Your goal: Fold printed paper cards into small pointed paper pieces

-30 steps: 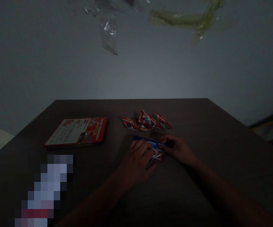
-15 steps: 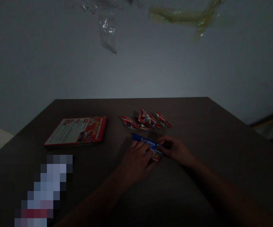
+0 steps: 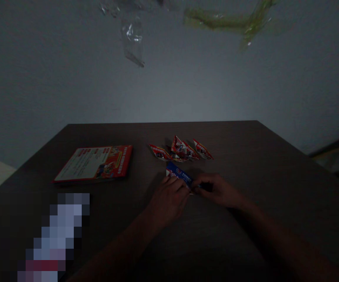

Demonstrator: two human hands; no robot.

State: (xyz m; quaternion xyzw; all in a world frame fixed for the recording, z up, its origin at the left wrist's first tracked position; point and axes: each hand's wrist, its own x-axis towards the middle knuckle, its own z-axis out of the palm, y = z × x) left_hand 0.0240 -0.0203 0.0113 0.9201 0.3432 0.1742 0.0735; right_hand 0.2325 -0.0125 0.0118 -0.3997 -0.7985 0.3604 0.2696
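Note:
A blue, white and red printed paper-like piece, narrow and folded-looking, lies tilted on the table between my hands. My left hand covers its lower left part, with bent fingers pressing on it. At the right end of the piece, my right hand pinches its corner between thumb and fingers. The hands nearly touch, and they hide the lower part of the piece. Just beyond it lie several red and white printed, pointed pieces in a loose cluster.
To the left on the dark table lies a flat red and white printed booklet or box. Nearer me is a pixelated, pale elongated object. A grey wall with yellowish tape rises behind the table's far edge.
The blue piece has turned, its left end moving up and away. My right hand has shifted slightly left and down, closing on its right end against my left fingers.

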